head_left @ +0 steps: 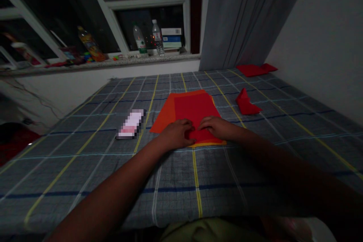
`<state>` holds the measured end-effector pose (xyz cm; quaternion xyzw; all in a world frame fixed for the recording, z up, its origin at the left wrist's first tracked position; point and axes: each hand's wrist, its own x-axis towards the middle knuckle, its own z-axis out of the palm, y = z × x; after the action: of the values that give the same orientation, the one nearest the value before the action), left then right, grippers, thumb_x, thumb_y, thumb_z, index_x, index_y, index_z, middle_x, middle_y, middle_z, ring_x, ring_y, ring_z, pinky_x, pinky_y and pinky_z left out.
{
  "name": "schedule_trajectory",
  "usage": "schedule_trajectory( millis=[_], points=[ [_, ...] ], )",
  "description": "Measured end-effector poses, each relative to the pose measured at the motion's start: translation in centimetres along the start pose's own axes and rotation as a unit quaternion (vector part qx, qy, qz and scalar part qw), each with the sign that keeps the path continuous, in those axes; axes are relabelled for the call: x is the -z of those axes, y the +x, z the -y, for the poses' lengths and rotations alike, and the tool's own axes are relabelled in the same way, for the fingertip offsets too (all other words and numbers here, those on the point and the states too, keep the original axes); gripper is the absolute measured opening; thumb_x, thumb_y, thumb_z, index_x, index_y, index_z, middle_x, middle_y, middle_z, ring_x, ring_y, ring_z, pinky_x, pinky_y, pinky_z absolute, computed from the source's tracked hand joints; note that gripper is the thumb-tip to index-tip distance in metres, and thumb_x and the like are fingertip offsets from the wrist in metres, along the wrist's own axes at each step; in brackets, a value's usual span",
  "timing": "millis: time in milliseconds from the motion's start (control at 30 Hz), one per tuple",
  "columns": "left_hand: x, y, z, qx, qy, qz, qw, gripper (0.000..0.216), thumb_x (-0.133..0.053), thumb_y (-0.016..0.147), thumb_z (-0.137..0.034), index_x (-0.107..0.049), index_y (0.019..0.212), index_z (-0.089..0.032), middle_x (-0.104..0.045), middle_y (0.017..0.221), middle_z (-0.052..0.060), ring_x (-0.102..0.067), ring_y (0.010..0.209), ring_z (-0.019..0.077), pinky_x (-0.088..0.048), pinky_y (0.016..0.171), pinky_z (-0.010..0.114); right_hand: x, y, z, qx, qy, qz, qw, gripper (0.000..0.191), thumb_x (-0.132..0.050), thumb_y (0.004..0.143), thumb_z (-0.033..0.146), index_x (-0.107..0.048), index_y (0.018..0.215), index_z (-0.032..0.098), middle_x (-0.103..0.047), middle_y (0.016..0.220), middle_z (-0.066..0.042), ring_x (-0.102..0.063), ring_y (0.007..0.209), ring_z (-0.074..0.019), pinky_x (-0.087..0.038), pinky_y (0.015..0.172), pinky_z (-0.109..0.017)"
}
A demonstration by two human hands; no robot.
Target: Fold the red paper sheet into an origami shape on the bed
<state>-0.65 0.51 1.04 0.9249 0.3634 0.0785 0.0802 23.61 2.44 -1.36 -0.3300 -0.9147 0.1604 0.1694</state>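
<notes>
A sheet of red paper [195,107] lies on top of an orange sheet [164,113] on the checked cloth, with a yellow edge [207,144] showing beneath. My left hand [178,133] rests on the red paper's near left part, fingers curved and thumb apart from them. From the right, my right hand [217,126] touches the same red sheet, its fingers bent and slightly spread. A narrow strip of red shows between the two hands. The undersides of my fingers are hidden.
Left of the paper lies a phone [131,124] with a blurred screen. A folded red paper shape [246,103] stands to the right, and more red paper [252,70] lies at the far right corner. Bottles [140,41] and stacked books [171,39] line the windowsill.
</notes>
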Motion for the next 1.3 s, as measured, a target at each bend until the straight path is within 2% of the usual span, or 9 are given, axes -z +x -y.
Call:
schedule_trajectory(
  millis=[100, 200, 367, 467, 567, 733, 867, 1133, 1300],
  points=[
    [-0.1, -0.2, 0.0, -0.006, 0.008, 0.002, 1.000, 0.048, -0.061, 0.086, -0.049, -0.066, 0.124, -0.020, -0.057, 0.138, 0.010, -0.054, 0.124, 0.0290, -0.043, 0.105, 0.041, 0.1, -0.2, 0.1, 0.012, -0.004, -0.005, 1.000, 0.045, -0.046, 0.080, -0.001, -0.073, 0.109, 0.020, -0.071, 0.113, -0.008, -0.062, 0.110, -0.0200, -0.045, 0.102, -0.040],
    [0.1, -0.4, 0.0, -0.008, 0.036, -0.007, 0.999, 0.047, -0.059, 0.087, -0.042, -0.062, 0.129, -0.022, -0.054, 0.142, 0.010, -0.050, 0.129, 0.0301, -0.039, 0.108, 0.045, 0.2, -0.4, 0.8, 0.018, -0.010, -0.018, 1.000, 0.041, -0.049, 0.080, 0.001, -0.074, 0.107, 0.019, -0.071, 0.114, -0.010, -0.061, 0.110, -0.0212, -0.044, 0.102, -0.041],
    [0.5, -0.5, 0.2, -0.014, 0.066, -0.009, 0.998, 0.043, -0.051, 0.087, -0.021, -0.063, 0.128, -0.024, -0.053, 0.145, 0.008, -0.049, 0.132, 0.0273, -0.033, 0.110, 0.049, -0.1, -0.6, 1.2, -0.011, 0.045, -0.058, 0.997, 0.030, -0.051, 0.088, 0.011, -0.073, 0.107, 0.020, -0.073, 0.100, -0.006, -0.066, 0.092, -0.0174, -0.050, 0.087, -0.032],
    [0.3, -0.2, 0.2, -0.020, 0.047, -0.004, 0.999, 0.037, -0.046, 0.093, -0.026, -0.063, 0.126, -0.022, -0.057, 0.142, 0.010, -0.053, 0.129, 0.0252, -0.034, 0.108, 0.047, -0.5, -0.4, 0.6, -0.040, 0.045, -0.108, 0.992, 0.024, -0.054, 0.090, 0.016, -0.072, 0.105, 0.020, -0.073, 0.097, -0.006, -0.066, 0.086, -0.0167, -0.050, 0.081, -0.030],
    [0.0, 0.1, 0.2, -0.023, 0.035, -0.012, 0.999, 0.034, -0.045, 0.098, -0.035, -0.063, 0.123, -0.022, -0.059, 0.140, 0.009, -0.054, 0.128, 0.0253, -0.035, 0.106, 0.046, -0.7, 0.1, -0.1, -0.063, -0.008, -0.144, 0.988, 0.021, -0.056, 0.091, 0.019, -0.071, 0.106, 0.018, -0.071, 0.099, -0.008, -0.064, 0.086, -0.0182, -0.050, 0.081, -0.031],
    [-0.3, 0.2, 0.3, -0.015, 0.032, -0.014, 0.999, 0.036, -0.046, 0.098, -0.039, -0.061, 0.127, -0.024, -0.058, 0.141, 0.008, -0.053, 0.128, 0.0254, -0.035, 0.106, 0.046, -0.6, 0.4, -0.8, -0.045, -0.077, -0.084, 0.992, 0.021, -0.053, 0.094, 0.018, -0.071, 0.105, 0.016, -0.070, 0.102, -0.010, -0.063, 0.099, -0.0214, -0.047, 0.092, -0.035],
    [-0.4, 0.1, 0.4, -0.010, 0.033, -0.005, 0.999, 0.041, -0.044, 0.099, -0.040, -0.055, 0.136, -0.028, -0.056, 0.143, 0.007, -0.053, 0.129, 0.0255, -0.033, 0.107, 0.048, -0.3, 0.0, -0.6, -0.049, -0.096, -0.042, 0.993, 0.027, -0.055, 0.095, 0.027, -0.068, 0.116, 0.017, -0.068, 0.113, -0.012, -0.060, 0.109, -0.0239, -0.045, 0.097, -0.037],
    [-0.4, 0.0, 0.4, -0.004, 0.047, 0.007, 0.999, 0.044, -0.043, 0.099, -0.042, -0.054, 0.139, -0.030, -0.052, 0.147, 0.007, -0.051, 0.131, 0.0283, -0.034, 0.107, 0.051, 0.0, -0.5, 1.4, -0.091, -0.143, -0.019, 0.985, 0.059, -0.066, 0.085, 0.051, -0.059, 0.131, 0.014, -0.064, 0.124, -0.016, -0.056, 0.114, -0.0323, -0.045, 0.098, -0.045],
    [-0.4, 0.0, 0.4, -0.005, 0.048, 0.008, 0.999, 0.044, -0.044, 0.098, -0.041, -0.054, 0.139, -0.029, -0.050, 0.149, 0.008, -0.049, 0.133, 0.0285, -0.034, 0.107, 0.051, 0.3, -0.8, 2.5, -0.102, -0.152, -0.008, 0.983, 0.075, -0.069, 0.079, 0.058, -0.054, 0.138, 0.014, -0.061, 0.129, -0.017, -0.055, 0.116, -0.0357, -0.045, 0.097, -0.048]
  ],
)
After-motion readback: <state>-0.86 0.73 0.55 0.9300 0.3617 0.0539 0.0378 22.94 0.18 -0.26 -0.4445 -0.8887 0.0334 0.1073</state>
